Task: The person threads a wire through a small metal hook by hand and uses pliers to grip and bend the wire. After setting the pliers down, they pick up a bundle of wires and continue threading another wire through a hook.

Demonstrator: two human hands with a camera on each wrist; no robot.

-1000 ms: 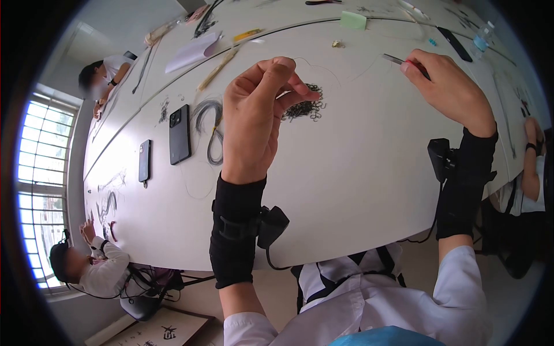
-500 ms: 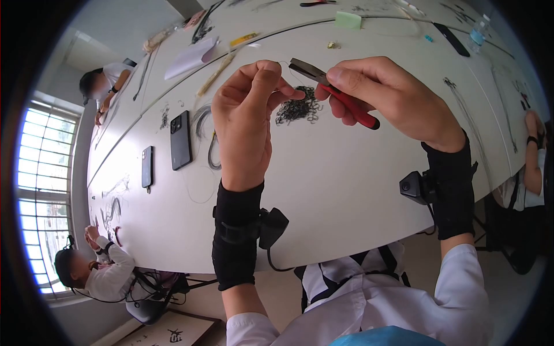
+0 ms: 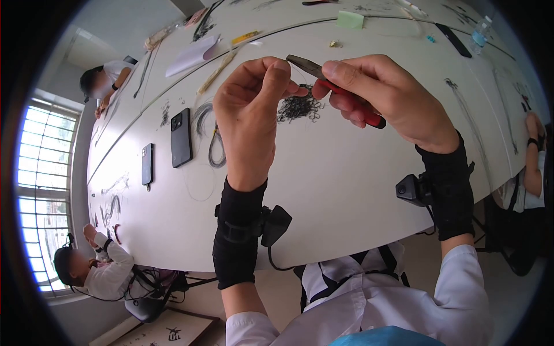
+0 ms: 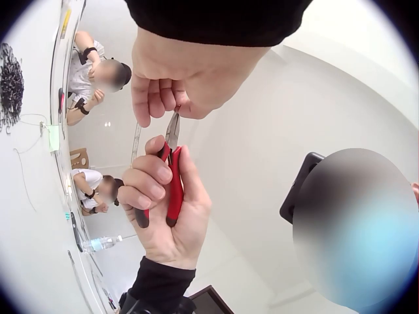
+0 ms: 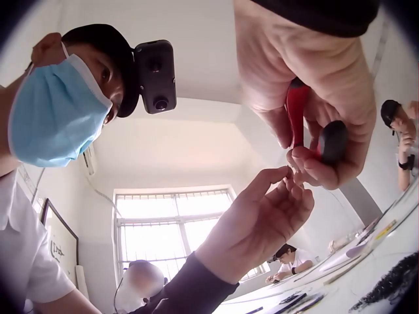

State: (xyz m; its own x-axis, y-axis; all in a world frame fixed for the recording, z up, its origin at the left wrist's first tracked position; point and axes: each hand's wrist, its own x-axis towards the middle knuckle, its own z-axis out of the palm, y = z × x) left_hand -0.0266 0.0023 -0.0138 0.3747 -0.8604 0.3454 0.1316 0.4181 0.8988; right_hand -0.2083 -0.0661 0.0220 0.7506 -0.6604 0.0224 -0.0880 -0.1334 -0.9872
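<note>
My left hand (image 3: 248,115) is raised over the table, thumb and forefinger pinching a thin wire (image 3: 299,74). Red-handled pliers (image 3: 359,107) lie in the grip of my right hand (image 3: 398,95), their handles along the palm. The plier tips meet the left thumb and forefinger, as the left wrist view also shows, where the metal nose (image 4: 173,131) points up at the pinch. The wire's very end is hidden between fingertips and plier tips. Below and behind both hands lies a pile of small dark bent wire pieces (image 3: 300,109).
Left of the hands lie a large phone (image 3: 180,138), a smaller phone (image 3: 148,166) and a coil of dark wire (image 3: 217,151). Farther back are a green paper (image 3: 350,20), a small brass-coloured piece (image 3: 334,44) and a water bottle (image 3: 480,36). Other people sit around the table.
My right hand has swung left with the pliers from the right side of the table, bringing their tips to the left fingertips. The left hand has kept its pinch and barely moved.
</note>
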